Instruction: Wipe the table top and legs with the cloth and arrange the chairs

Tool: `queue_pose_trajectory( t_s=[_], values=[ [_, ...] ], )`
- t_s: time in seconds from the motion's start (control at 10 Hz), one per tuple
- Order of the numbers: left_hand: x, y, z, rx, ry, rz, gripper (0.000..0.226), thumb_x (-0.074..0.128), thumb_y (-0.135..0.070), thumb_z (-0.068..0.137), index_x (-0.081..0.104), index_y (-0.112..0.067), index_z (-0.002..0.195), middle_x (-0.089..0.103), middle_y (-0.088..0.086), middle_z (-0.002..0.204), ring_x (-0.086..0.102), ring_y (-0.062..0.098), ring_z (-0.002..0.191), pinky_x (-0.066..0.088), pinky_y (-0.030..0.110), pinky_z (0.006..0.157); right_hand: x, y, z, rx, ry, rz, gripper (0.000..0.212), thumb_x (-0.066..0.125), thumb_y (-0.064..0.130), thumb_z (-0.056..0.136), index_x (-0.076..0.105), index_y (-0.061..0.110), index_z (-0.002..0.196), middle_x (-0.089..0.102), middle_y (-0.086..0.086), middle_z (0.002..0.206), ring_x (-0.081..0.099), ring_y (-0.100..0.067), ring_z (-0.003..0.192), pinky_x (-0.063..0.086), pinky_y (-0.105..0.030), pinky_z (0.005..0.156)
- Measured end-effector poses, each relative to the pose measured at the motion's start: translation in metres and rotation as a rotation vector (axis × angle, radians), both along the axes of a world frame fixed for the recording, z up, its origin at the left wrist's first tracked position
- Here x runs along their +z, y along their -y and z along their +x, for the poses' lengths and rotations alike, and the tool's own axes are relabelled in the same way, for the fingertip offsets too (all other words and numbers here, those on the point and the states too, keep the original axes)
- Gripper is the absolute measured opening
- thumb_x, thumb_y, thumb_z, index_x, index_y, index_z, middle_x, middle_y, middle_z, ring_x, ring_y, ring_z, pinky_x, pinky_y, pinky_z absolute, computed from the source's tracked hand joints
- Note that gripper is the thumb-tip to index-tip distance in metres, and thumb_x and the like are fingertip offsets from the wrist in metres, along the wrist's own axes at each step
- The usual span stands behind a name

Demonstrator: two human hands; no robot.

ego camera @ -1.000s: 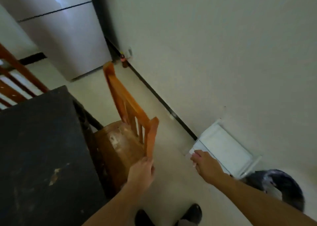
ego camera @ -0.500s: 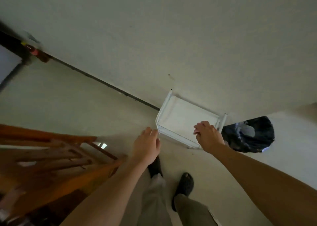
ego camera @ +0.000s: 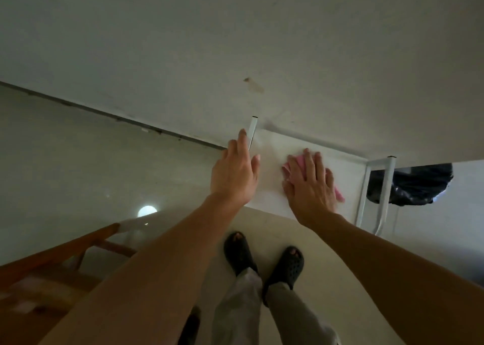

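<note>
At the lower left, the orange-brown wooden slatted chair (ego camera: 60,255) is well apart from the work and has yet to be arranged. Next, the person's left hand (ego camera: 233,177) reaches forward with fingers straight and apart, holding nothing. It lies at the left edge of the small white rectangular worktop (ego camera: 271,187), just beside its thin white tube leg (ego camera: 252,132); whether it touches is unclear. That hand would do best planted on the edge to steady the light frame. The crumpled pink cloth (ego camera: 294,165) lies on the white panel, pinned under the right hand (ego camera: 309,185), whose fingers are straight, close together and flat on it, not curled round it. The step in hand looks like wiping this panel: even palm pressure and overlapping strokes along its length should reach the corners, and keeping the cloth wholly under the palm stops it rolling. The cloth's long axis runs from the fingertips toward the wrist, a tail showing at the right. The panel's long axis runs along the pale plaster wall (ego camera: 235,43); the legs' black-capped ends point toward that wall. A crumpled black plastic bag (ego camera: 413,185) sits beyond the right white leg (ego camera: 385,187).
</note>
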State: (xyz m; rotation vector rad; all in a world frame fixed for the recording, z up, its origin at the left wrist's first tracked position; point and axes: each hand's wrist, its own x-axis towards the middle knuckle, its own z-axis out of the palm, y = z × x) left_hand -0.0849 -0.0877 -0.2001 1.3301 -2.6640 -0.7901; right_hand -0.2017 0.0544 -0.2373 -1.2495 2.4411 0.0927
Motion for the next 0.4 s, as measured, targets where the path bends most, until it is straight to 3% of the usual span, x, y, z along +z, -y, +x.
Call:
queue_pose_trajectory(
  t_s=[0.2,0.3,0.4],
  values=[
    [-0.011,-0.010,-0.003,-0.062,-0.079,-0.072,0.050,0.057,-0.025,0.094,0.045,0.002,0.134,0.070,0.015,0.094,0.069,0.024,0.073,0.055,0.031,0.058,0.013,-0.002,-0.014,0.010,0.089,0.067,0.068,0.043,0.057,0.096,0.025,0.025,0.153,0.008,-0.014,0.163,0.002,-0.039,0.150,0.014,-0.060,0.118],
    [0.002,-0.003,-0.005,-0.054,-0.008,0.020,0.050,0.049,-0.027,0.097,0.036,-0.004,0.139,0.067,0.012,0.101,0.067,0.023,0.077,0.053,0.033,0.064,0.049,0.009,-0.023,-0.013,0.158,-0.029,0.070,0.050,0.060,0.092,0.034,0.023,0.149,0.018,-0.014,0.161,0.013,-0.038,0.148,0.022,-0.062,0.115],
    [0.009,-0.002,-0.007,-0.003,0.075,0.056,0.050,0.044,-0.031,0.098,0.029,-0.012,0.141,0.063,0.007,0.117,0.066,0.021,0.091,0.051,0.033,0.074,0.105,0.028,-0.035,-0.067,0.201,-0.396,0.068,0.048,0.059,0.089,0.050,0.013,0.139,0.043,-0.013,0.149,0.042,-0.033,0.136,0.041,-0.057,0.105]
  ],
)
